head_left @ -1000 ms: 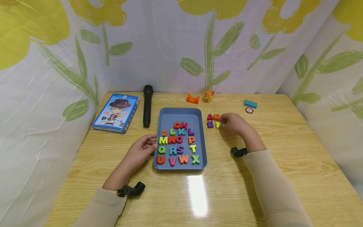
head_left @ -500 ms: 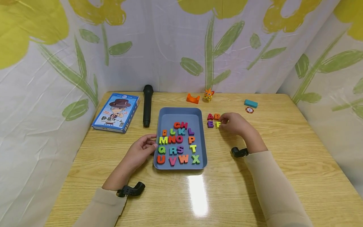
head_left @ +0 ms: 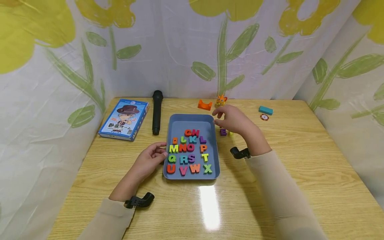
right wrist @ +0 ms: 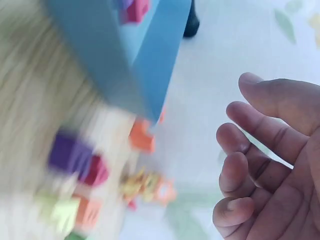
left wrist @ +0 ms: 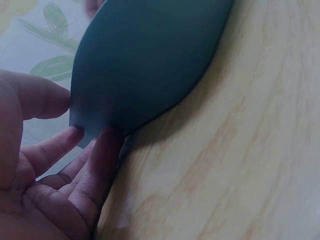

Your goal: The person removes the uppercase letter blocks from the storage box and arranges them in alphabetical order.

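Observation:
A blue-grey tray [head_left: 192, 122] holds several rows of coloured letter blocks, from a red G [head_left: 188, 133] to a green X [head_left: 207, 169]. My left hand [head_left: 149, 160] rests its fingertips against the outside of the tray's left wall [left wrist: 150, 60]. Above the tray's far right corner is my right hand [head_left: 235, 121], fingers loosely curled with nothing between them. Beside the tray lie a purple E [head_left: 223, 132] and a yellow F [head_left: 231, 134]. My right hand covers most of the red A [right wrist: 96, 170] and the orange B [right wrist: 89, 212] in the head view.
A blue game box [head_left: 123, 120] and a black microphone [head_left: 157, 113] lie at the back left. Behind the tray are an orange curved piece [head_left: 205, 105] and a small orange figure [head_left: 221, 100]. At the back right sit a teal block [head_left: 265, 110] and a round chip [head_left: 264, 117].
My right hand has let go of the yellow F and moved left and away from me, to the tray's far right corner. The left hand and the tray stay where they were.

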The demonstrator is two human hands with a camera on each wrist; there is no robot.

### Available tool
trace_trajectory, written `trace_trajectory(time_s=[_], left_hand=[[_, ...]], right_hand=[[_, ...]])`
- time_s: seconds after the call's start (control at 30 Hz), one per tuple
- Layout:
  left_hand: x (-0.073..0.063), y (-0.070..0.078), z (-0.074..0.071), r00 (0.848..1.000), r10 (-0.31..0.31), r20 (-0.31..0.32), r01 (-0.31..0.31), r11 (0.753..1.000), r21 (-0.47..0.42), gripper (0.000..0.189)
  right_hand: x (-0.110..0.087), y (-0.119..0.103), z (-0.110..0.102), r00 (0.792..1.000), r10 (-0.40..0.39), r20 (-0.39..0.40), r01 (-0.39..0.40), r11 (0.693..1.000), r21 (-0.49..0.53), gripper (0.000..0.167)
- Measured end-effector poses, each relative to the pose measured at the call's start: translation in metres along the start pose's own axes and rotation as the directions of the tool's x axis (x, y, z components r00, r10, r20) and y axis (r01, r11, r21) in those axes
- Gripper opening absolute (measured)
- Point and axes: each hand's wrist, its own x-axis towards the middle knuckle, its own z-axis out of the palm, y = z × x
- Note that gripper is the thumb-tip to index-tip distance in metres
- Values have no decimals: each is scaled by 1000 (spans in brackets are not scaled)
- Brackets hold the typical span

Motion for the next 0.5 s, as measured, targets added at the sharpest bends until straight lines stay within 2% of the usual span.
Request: trace_trajectory(time_s=[0.13,0.3,0.5], left_hand=[[2,-3,-1,1000,-3,-2,3,1000,11,49],[3,-5,-2,1000,23,14,-23,1000,1,50],[1,-3,-3,999,33,14,-33,999,-14,51]], right_hand=[[22,-26,7,998,-53,40,53,998,-15,33],[49,-46,27,987,-99,124,105,993,-45,32],[68,-57,52,970,-54,237,70,996,-60,29]])
